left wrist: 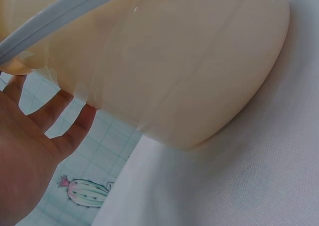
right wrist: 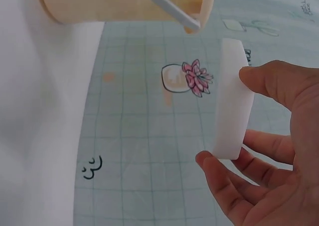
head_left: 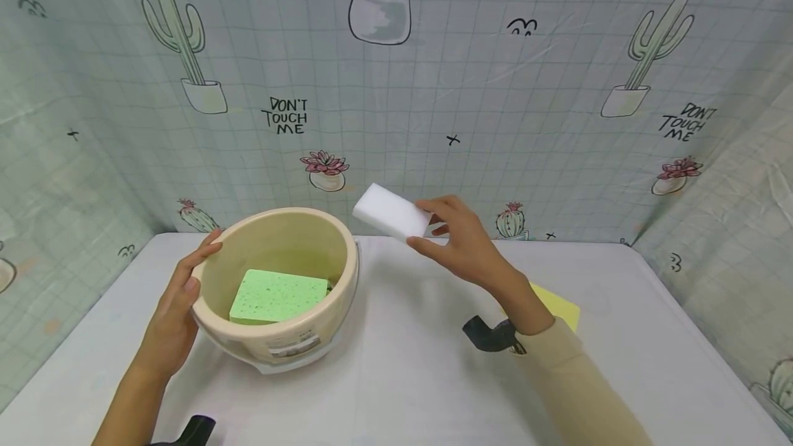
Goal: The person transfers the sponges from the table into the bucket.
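A cream plastic bucket sits tilted on the white table, with a green sponge lying inside it. My left hand rests against the bucket's left rim and wall, fingers fairly straight; the left wrist view shows the bucket wall beside the fingers. My right hand pinches a white sponge block between thumb and fingers in the air, just right of and above the bucket's rim. In the right wrist view the white block stands edge-on in the hand.
A yellow sponge lies on the table behind my right forearm. The white table is enclosed by a cactus-print curtain at the back and both sides. The bucket's pale handle hangs across its mouth.
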Demonstrator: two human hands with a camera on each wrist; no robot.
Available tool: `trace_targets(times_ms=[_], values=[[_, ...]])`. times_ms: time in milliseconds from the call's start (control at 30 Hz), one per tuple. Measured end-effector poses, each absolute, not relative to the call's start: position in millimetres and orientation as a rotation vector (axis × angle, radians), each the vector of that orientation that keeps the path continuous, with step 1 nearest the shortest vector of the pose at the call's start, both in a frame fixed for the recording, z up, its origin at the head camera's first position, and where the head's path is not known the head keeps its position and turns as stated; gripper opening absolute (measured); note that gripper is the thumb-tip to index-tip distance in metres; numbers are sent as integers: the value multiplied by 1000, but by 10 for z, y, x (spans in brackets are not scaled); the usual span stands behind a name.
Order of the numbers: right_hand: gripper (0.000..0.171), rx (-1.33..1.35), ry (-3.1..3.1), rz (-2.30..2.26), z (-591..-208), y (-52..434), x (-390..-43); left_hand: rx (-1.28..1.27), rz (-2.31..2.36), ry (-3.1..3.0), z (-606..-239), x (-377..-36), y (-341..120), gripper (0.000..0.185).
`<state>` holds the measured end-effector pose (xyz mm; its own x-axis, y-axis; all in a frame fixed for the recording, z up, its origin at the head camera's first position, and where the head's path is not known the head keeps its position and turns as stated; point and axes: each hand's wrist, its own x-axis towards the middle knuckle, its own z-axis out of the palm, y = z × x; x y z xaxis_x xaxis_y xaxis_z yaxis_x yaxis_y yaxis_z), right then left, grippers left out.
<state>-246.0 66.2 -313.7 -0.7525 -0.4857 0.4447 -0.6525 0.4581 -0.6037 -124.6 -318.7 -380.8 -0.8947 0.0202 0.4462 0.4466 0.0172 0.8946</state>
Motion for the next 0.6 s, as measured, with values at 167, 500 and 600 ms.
trace_targets(times_ms=[167,500,600], values=[[52,1034,-2469,1185,-3081,554,-2434,-477,-1952,-1989,-3815,-1250,-3191,47],[45,1094,-2425,1164,-2974,326,-2381,-486,-1947,-1997,-3816,-1256,-3193,47],[42,1135,-2399,1168,-2953,251,-2360,-481,-1947,-1994,-3815,-1253,-3192,47]])
